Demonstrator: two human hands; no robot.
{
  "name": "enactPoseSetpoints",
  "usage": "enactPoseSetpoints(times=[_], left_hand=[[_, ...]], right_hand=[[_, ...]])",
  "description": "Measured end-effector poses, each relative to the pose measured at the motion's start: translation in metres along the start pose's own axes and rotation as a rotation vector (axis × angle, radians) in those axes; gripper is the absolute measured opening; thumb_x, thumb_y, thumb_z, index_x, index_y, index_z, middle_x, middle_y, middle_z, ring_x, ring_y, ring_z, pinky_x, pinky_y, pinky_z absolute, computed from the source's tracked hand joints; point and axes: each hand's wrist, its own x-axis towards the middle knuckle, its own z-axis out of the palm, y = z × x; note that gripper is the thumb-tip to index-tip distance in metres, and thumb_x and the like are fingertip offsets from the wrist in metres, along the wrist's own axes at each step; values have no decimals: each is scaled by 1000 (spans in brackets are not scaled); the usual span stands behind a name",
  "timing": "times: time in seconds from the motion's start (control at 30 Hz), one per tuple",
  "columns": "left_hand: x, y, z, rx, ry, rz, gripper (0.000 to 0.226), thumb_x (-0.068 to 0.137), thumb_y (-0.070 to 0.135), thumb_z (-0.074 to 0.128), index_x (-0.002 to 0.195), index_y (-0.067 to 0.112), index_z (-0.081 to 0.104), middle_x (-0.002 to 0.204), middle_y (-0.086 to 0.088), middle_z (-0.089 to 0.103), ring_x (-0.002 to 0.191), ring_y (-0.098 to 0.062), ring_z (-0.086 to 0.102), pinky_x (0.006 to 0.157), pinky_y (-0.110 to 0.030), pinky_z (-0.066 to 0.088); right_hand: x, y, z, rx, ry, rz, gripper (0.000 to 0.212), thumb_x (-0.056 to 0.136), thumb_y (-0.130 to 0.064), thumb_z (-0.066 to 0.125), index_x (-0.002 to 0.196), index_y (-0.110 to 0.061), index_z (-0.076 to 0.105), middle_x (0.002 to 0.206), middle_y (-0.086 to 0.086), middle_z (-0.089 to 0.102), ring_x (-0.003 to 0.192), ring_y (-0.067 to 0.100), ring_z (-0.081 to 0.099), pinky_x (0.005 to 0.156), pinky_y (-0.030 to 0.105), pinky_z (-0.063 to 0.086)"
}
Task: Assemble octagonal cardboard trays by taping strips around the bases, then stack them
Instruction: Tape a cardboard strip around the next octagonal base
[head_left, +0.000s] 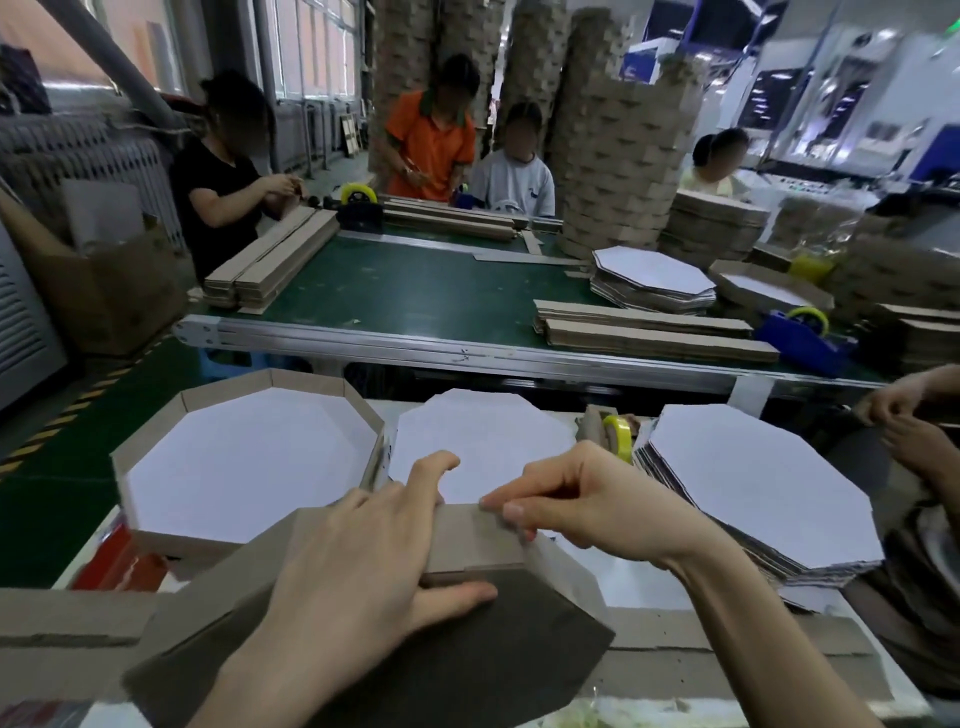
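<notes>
Busy workshop in the back, with people working around a long green table (415, 280) loaded with bundles of strips (649, 332) and a blue tape dispenser (800, 332), and tall cardboard stacks behind them. Closer in is the white desk (639, 587) where the person is building. A finished tray (122, 483) sits at the desk's left edge, a loose base (483, 431) lies white side up at the middle of the far edge, and a yellow tape roll (618, 434) stands just beside it. A stack of bases (753, 483) fills the right side. The tray (467, 649) in progress is held at the near edge, tipped so its brown underside faces the person. The left hand (363, 566) lies spread over the strip (467, 535), with the fingers reaching past its top edge and the thumb pressed flat on the brown base. The right hand (582, 504) pinches the strip at a corner fold with thumb and fingertips; whether there's tape under them is too hard to tell. Looks like the wrapping step is partway done on this one, with stacking still to come. To do it well, the left hand should probably pin the strip snug against the base edge while the right pulls the next panel tight round the corner, so the fold lands right on the corner with no gap. Any tape should be rubbed down flat with no wrinkles, because a loose wall here would likely make the tray sit crooked in a stack
</notes>
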Motion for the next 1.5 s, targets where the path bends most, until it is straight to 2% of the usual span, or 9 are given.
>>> enactPoseSetpoints(times=[0.2, 0.4, 0.53, 0.7, 0.87, 1.03, 1.27, 1.4, 1.5], left_hand=[[-1, 4, -7, 12, 24, 23, 84, 61, 96, 25, 128, 55, -6, 118, 22, 54, 102, -8, 54, 72, -29, 44], [4, 6, -17, 150, 55, 182, 57, 69, 85, 42, 110, 47, 53, 77, 25, 59, 62, 4, 56, 55, -6, 11], [4, 1, -11, 131, 7, 240, 49, 73, 83, 39, 108, 52, 53, 81, 26, 58, 66, 6, 56, 52, -11, 40], [6, 1, -11, 122, 25, 231, 50, 75, 82, 34, 108, 49, 50, 80, 23, 59, 67, 4, 57, 52, -15, 47], [7, 2, -9, 135, 2, 222, 53, 74, 84, 31, 105, 48, 54, 80, 25, 60, 67, 4, 58, 54, -15, 45], [10, 2, -9, 130, 11, 230, 52, 74, 84, 35, 104, 46, 54, 77, 23, 59, 67, 3, 58, 53, -16, 45], [16, 1, -17, 186, 27, 195, 52, 75, 83, 33, 105, 45, 52, 78, 24, 60, 64, 3, 56, 54, -5, 12], [15, -1, -15, 166, 22, 169, 54, 76, 85, 35, 112, 46, 46, 86, 22, 62, 72, -1, 59, 56, -10, 19], [15, -2, -13, 128, 11, 148, 56, 74, 87, 33, 115, 49, 39, 93, 21, 62, 80, -4, 59, 60, -17, 28]], right_hand=[[4, -1, -4, -80, -28, 42, 34, 95, -25, 64, 129, -30, 63, 69, -8, 67, 52, 9, 37, 48, 16, 35], [9, 3, -6, -41, -32, 55, 32, 95, -23, 64, 127, -26, 67, 65, -7, 64, 51, 13, 34, 47, 20, 34], [10, 9, -6, 10, -58, 52, 24, 96, -26, 64, 118, -27, 73, 65, -7, 62, 51, 10, 36, 46, 18, 34], [15, 14, -1, 50, -89, 44, 16, 93, -35, 67, 94, -22, 78, 61, -9, 59, 51, 7, 38, 48, 18, 32], [22, 20, -3, 17, -98, 58, 26, 83, -50, 73, 82, -24, 76, 56, -1, 47, 59, 17, 38, 59, 33, 29], [24, 29, 0, 150, -105, 74, 22, 85, -42, 72, 71, -25, 68, 78, -6, 59, 74, 9, 52, 73, 26, 40], [27, 42, 11, 441, -105, 68, 26, 88, -31, 62, 62, -23, 59, 58, -10, 50, 53, 1, 44, 52, 12, 34], [30, 46, 13, 553, -110, 38, 31, 92, -26, 57, 63, -28, 67, 60, -15, 57, 54, -3, 52, 53, 9, 40], [30, 48, 13, 610, -166, -3, 23, 81, -42, 77, 68, -26, 67, 63, -14, 59, 55, -1, 53, 53, 9, 40]])
